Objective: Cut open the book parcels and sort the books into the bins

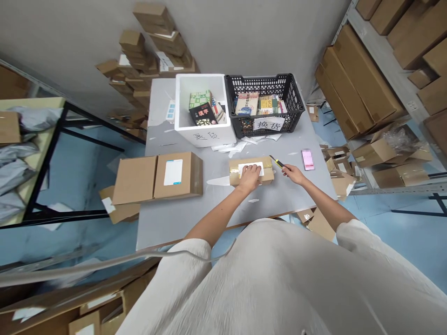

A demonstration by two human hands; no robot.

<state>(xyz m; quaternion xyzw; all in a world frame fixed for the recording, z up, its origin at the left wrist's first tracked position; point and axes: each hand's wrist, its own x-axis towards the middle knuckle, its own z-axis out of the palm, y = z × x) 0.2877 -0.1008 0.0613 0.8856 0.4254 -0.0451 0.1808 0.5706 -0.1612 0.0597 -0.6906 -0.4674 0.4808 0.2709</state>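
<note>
A small taped cardboard box [268, 173] with a white label lies near the middle of the grey table. My left hand [250, 177] rests on its top, over the label, with the fingers apart and slightly bent. In my right hand [294, 173], at the box's right side, is a yellow and black utility knife [279, 163]. The blade end points up and left, close to the box's far right corner; whether it touches the cardboard I cannot tell.
Left on the table [167, 223] stand larger cardboard boxes [136, 179]. Behind are a white foam bin [204, 136] and a black crate [265, 124], both holding books. A phone [308, 159] lies right. Shelves with boxes flank the table; a cable [104, 266] crosses at lower left.
</note>
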